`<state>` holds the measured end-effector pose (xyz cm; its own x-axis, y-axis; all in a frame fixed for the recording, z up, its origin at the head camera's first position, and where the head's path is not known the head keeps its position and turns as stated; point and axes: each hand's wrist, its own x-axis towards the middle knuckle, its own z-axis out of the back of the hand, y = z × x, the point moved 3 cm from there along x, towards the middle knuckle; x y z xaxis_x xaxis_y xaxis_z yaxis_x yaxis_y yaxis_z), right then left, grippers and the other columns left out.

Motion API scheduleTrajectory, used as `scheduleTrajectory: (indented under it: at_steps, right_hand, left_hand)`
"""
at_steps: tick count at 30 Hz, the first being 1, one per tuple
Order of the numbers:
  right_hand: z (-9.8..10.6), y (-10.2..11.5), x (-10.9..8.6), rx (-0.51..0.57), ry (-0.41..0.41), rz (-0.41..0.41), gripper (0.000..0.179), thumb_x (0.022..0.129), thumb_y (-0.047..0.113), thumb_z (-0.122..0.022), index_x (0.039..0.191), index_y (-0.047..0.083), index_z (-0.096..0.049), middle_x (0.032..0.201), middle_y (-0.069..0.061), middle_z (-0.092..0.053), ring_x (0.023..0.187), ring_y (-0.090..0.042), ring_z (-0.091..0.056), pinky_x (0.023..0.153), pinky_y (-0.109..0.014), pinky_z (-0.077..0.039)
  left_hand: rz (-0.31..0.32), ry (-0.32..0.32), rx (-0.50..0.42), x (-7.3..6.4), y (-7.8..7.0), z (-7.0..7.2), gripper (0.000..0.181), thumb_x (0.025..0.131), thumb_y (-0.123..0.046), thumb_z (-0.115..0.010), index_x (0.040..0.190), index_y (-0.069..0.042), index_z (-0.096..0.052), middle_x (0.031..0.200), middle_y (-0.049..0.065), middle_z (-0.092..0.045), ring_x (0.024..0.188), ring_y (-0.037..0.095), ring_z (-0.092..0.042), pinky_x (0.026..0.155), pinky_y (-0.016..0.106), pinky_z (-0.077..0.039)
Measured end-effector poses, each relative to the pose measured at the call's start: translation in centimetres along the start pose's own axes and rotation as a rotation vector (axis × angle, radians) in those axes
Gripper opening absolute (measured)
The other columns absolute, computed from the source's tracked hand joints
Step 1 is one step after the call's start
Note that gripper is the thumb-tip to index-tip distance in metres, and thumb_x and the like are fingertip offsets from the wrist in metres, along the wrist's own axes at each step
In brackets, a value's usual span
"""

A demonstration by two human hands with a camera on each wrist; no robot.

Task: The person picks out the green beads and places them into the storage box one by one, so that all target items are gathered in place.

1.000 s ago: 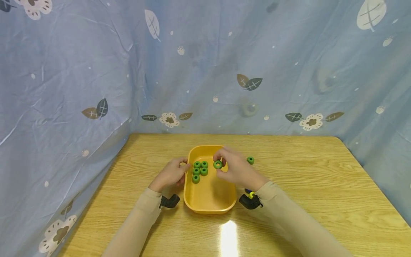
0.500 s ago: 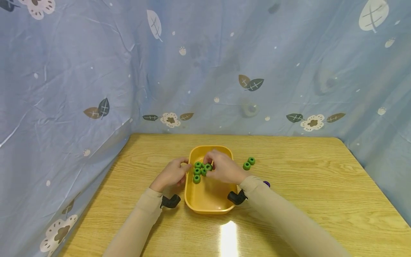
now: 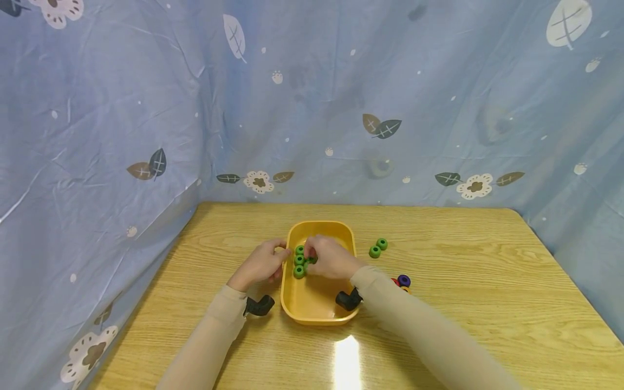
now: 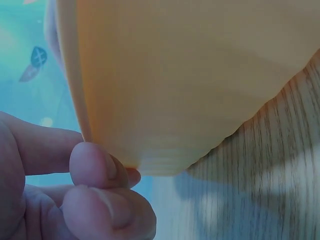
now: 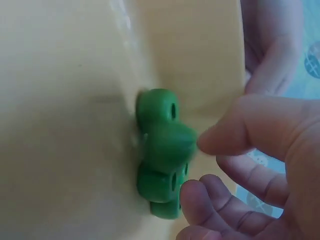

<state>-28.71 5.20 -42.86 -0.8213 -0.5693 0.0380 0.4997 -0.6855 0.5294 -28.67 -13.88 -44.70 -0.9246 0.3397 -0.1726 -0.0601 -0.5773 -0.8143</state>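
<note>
My left hand [image 3: 263, 265] pinches the left rim of a yellow tray [image 3: 319, 319]; the left wrist view shows thumb and fingertips [image 4: 95, 165] at the tray's edge. Inside, toward the left wall, sit several green beads [image 3: 299, 271] with round holes. Over them is my right hand [image 3: 333, 257], partly covering some. In the right wrist view its fingers [image 5: 230, 130] are spread apart, and a blurred green bead [image 5: 167, 145] lies just beyond one fingertip, on or against the other beads. Nothing visible is pinched between those fingers.
Two green beads [image 3: 378, 248] lie on the table right of the tray. Nearer the right sleeve are a purple bead [image 3: 403, 280] and red and orange pieces, partly hidden by the sleeve. A patterned blue cloth [image 3: 312, 108] hangs behind the table.
My right hand has moved left and slightly down across the tray, carrying a green bead to the group and parting its fingers from it. My left hand stays on the rim.
</note>
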Motion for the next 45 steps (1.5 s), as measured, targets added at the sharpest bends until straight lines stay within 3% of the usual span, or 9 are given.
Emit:
scheduleTrajectory:
  at_steps: [9, 18, 24, 28, 36, 45]
  right_hand:
    - [-0.8, -0.2, -0.1, 0.003, 0.079, -0.039, 0.019, 0.088, 0.01, -0.081, 0.101, 0.01, -0.067, 0.092, -0.002, -0.061, 0.08, -0.017, -0.054, 0.074, -0.033, -0.049]
    - [0.2, 0.3, -1.0, -0.024, 0.155, -0.075, 0.019, 0.088, 0.012, -0.081, 0.102, 0.007, -0.068, 0.091, -0.004, -0.064, 0.078, -0.018, -0.053, 0.073, -0.035, -0.047]
    - [0.3, 0.3, -1.8, -0.15, 0.258, -0.146, 0.029, 0.085, 0.018, -0.084, 0.109, 0.008, -0.07, 0.098, -0.004, -0.064, 0.08, -0.017, -0.054, 0.074, -0.033, -0.049]
    - [0.0, 0.3, -2.2, -0.183, 0.295, -0.155, 0.028, 0.083, 0.018, -0.087, 0.105, 0.01, -0.07, 0.098, -0.002, -0.063, 0.084, -0.017, -0.055, 0.078, -0.034, -0.05]
    - [-0.5, 0.2, -1.8, -0.116, 0.289, -0.124, 0.021, 0.084, 0.009, -0.085, 0.099, 0.011, -0.07, 0.097, -0.001, -0.062, 0.086, -0.017, -0.054, 0.078, -0.034, -0.049]
    - [-0.7, 0.2, -1.2, -0.08, 0.215, -0.09, 0.021, 0.084, 0.002, -0.082, 0.098, 0.011, -0.069, 0.097, -0.002, -0.065, 0.086, -0.017, -0.056, 0.08, -0.036, -0.052]
  left_hand:
    - [0.0, 0.015, -0.009, 0.0, -0.1, 0.0, 0.036, 0.111, -0.023, -0.051, 0.14, -0.004, -0.058, 0.053, 0.004, -0.053, 0.04, 0.018, -0.048, 0.044, 0.029, -0.041]
    - [0.014, 0.005, 0.004, 0.0, -0.3, 0.0, 0.034, 0.11, -0.023, -0.052, 0.138, -0.005, -0.06, 0.056, 0.01, -0.056, 0.041, 0.019, -0.05, 0.044, 0.028, -0.042]
    - [0.025, -0.008, 0.016, -0.1, -0.4, 0.0, 0.034, 0.11, -0.024, -0.052, 0.138, -0.007, -0.06, 0.055, 0.01, -0.055, 0.041, 0.019, -0.05, 0.045, 0.028, -0.042]
    - [0.025, -0.011, 0.019, -0.2, -0.4, 0.1, 0.033, 0.11, -0.024, -0.052, 0.136, -0.007, -0.061, 0.054, 0.007, -0.054, 0.041, 0.019, -0.05, 0.045, 0.028, -0.042]
    - [0.017, 0.013, 0.015, -0.2, -0.2, 0.0, 0.034, 0.11, -0.023, -0.052, 0.138, -0.005, -0.059, 0.054, 0.006, -0.054, 0.042, 0.018, -0.049, 0.045, 0.028, -0.042]
    - [0.025, 0.034, 0.009, -0.2, -0.1, 0.0, 0.033, 0.11, -0.024, -0.052, 0.136, -0.005, -0.059, 0.054, 0.005, -0.054, 0.043, 0.019, -0.049, 0.046, 0.027, -0.04]
